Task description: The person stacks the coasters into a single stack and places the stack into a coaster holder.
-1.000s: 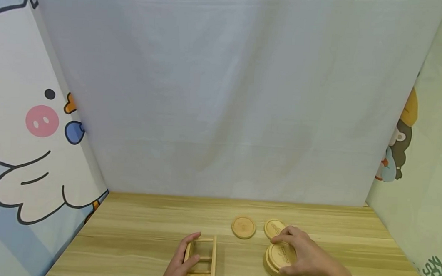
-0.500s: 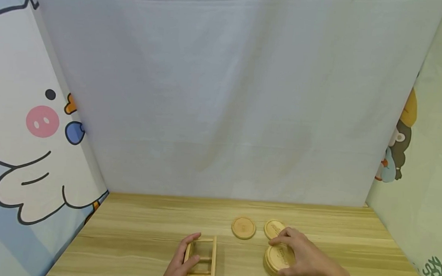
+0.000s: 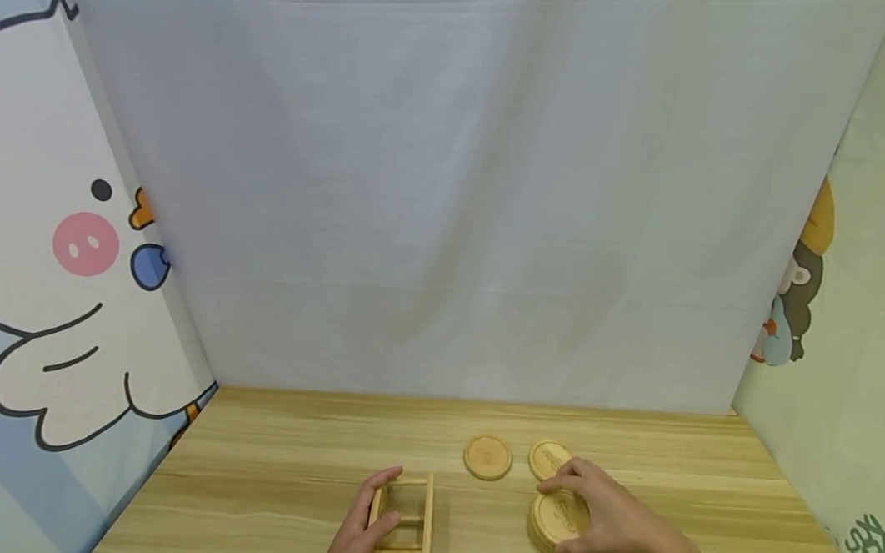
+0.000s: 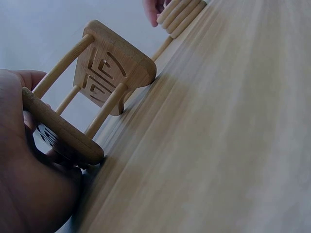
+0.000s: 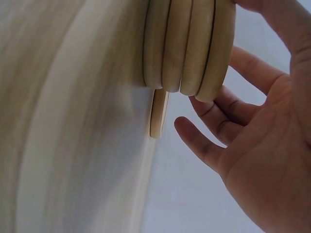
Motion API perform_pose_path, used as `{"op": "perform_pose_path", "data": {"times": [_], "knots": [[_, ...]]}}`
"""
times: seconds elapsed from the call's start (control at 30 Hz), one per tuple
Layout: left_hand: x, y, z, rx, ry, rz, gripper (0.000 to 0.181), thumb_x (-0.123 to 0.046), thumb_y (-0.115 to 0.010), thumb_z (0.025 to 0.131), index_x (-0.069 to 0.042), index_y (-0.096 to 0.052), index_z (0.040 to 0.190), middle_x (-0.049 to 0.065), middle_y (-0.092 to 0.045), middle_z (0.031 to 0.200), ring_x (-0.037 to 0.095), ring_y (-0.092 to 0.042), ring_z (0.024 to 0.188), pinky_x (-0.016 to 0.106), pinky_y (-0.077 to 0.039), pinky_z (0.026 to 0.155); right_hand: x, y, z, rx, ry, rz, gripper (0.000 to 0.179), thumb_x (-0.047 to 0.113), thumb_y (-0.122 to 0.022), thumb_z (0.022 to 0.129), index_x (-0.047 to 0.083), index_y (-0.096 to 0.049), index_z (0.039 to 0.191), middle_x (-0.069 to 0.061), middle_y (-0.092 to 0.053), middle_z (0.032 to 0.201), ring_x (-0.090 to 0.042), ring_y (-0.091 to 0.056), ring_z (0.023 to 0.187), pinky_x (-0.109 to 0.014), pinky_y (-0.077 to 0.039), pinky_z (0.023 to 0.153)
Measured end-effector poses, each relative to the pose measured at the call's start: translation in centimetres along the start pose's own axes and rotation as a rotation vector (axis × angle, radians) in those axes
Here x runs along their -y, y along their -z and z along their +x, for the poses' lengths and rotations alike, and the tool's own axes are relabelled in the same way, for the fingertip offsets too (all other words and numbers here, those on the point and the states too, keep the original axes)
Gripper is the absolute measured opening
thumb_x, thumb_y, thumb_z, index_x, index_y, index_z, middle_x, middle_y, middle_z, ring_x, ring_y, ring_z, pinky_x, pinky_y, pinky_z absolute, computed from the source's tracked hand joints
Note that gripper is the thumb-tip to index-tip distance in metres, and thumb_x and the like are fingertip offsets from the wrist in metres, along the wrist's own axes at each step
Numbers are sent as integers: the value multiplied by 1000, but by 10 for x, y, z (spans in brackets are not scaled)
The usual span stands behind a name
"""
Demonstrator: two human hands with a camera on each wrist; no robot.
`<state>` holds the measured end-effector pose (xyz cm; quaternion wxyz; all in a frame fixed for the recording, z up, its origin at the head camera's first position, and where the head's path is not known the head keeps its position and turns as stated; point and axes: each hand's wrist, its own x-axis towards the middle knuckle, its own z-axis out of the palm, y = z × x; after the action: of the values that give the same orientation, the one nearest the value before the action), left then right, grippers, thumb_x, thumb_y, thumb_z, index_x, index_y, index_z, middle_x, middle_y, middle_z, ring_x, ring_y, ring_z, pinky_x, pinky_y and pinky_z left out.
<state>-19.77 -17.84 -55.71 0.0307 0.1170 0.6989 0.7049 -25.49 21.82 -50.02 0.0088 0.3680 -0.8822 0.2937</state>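
My left hand (image 3: 360, 527) grips one side of a small wooden coaster rack (image 3: 428, 514) at the front of the table. In the left wrist view the rack (image 4: 114, 68) shows two end panels with cut-out patterns, joined by round rods. To the right, my right hand (image 3: 613, 515) pinches the top round wooden coaster (image 3: 558, 516) of a stack, thumb at its near edge and a fingertip at its far edge. Seen from the right wrist, several coasters (image 5: 197, 48) lie flush on one another, with the other fingers (image 5: 199, 143) spread beside them.
Behind the stack lies a single engraved coaster (image 3: 548, 457), partly covered by my right fingers. Another flat coaster (image 3: 488, 457) lies to its left. The wood-grain table (image 3: 291, 436) ends at a pale hanging cloth (image 3: 430, 226), with cartoon-printed sheets at both sides.
My right hand has shifted the top coaster slightly left and toward me, so it now sits more squarely on the stack. The left hand and rack have stayed put.
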Motion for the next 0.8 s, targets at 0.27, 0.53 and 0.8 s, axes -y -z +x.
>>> {"op": "perform_pose_path", "data": {"times": [0.27,0.53,0.8], "knots": [[-3,0,-1,3,18,-4,60,-6,-53,114,9,-28,166,35,-17,174,63,10,160,92,1,115,0,0,1,18,-7,13,68,33,-101,77,14,-76,137,6,-57,124,-9,-56,113,-36,-56,96],[-3,-1,-1,-19,-1,13,58,-4,-54,113,9,-33,164,35,-23,173,61,5,161,91,1,115,1,2,1,18,-2,15,69,32,-101,77,13,-76,138,6,-57,124,-9,-55,112,-36,-56,96],[-3,-3,-1,-32,-15,-6,57,-3,-56,111,9,-35,163,34,-25,172,58,4,162,90,2,116,-1,3,0,29,8,37,72,38,-99,81,8,-74,142,5,-58,125,-8,-56,112,-35,-55,95]]}}
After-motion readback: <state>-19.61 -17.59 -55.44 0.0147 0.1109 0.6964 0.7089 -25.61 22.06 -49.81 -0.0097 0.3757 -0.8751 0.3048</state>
